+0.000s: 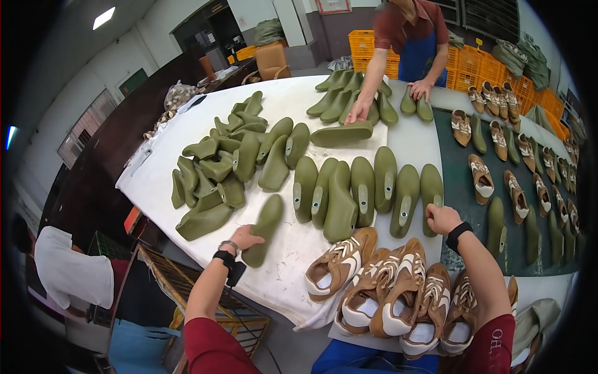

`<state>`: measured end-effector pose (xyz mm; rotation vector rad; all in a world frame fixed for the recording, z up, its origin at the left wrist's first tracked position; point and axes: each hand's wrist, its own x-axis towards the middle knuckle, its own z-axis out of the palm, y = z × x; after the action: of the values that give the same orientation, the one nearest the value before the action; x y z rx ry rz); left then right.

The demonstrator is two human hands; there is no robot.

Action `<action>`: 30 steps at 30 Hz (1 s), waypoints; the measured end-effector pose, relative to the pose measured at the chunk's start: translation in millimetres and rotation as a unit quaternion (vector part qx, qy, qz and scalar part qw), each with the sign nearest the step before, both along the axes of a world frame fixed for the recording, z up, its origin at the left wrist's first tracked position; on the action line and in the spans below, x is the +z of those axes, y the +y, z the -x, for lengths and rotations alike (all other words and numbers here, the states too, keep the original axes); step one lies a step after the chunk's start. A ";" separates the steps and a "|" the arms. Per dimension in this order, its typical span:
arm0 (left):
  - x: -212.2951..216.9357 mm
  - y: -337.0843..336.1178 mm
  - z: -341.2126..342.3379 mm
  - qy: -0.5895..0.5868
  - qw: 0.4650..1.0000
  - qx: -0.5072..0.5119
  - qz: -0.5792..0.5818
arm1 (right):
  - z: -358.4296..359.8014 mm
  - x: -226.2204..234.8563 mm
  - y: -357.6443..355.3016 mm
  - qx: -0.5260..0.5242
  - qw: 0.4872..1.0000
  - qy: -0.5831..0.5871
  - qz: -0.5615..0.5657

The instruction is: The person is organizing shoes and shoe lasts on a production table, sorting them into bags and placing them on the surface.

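Observation:
My left hand point(248, 237) is closed round the lower end of a green shoe last point(268, 219) at the table's near left edge. The fingers of my right hand point(444, 219) are closed on another green last point(431, 182), the rightmost of a row of lasts standing on the white table point(286, 274). Beside it in that row is a last with a metal-ringed hole point(407, 193). Nearest to me, brown and white sneakers point(408, 280) stand crowded along the edge, partly behind my right forearm.
A loose heap of green lasts point(215, 153) lies on the left. Across the table a co-worker's hand point(357, 112) holds a last point(341, 134). Sneakers and lasts alternate on a dark green board point(458, 181) at right. Orange crates point(467, 62) are stacked behind.

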<state>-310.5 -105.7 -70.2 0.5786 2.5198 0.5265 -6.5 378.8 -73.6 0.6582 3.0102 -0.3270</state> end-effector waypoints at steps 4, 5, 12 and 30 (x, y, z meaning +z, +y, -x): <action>-2.4 39.0 -36.5 0.013 0.999 -0.034 0.024 | 1.6 -2.8 -0.1 0.002 1.000 0.004 0.003; -0.2 44.6 -38.7 0.013 0.999 -0.036 0.024 | 0.7 -4.7 1.5 0.001 1.000 0.008 0.006; 13.6 65.2 -23.1 0.068 0.985 -0.125 0.102 | -0.7 -5.7 1.9 -0.003 1.000 0.009 0.005; -46.7 218.7 48.3 0.118 0.964 0.057 -0.233 | -12.9 2.9 12.7 0.002 0.999 0.011 0.034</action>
<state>-358.8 113.0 -116.9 0.7006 2.6703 1.1759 6.4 391.4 -70.8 0.6469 3.0060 -0.4375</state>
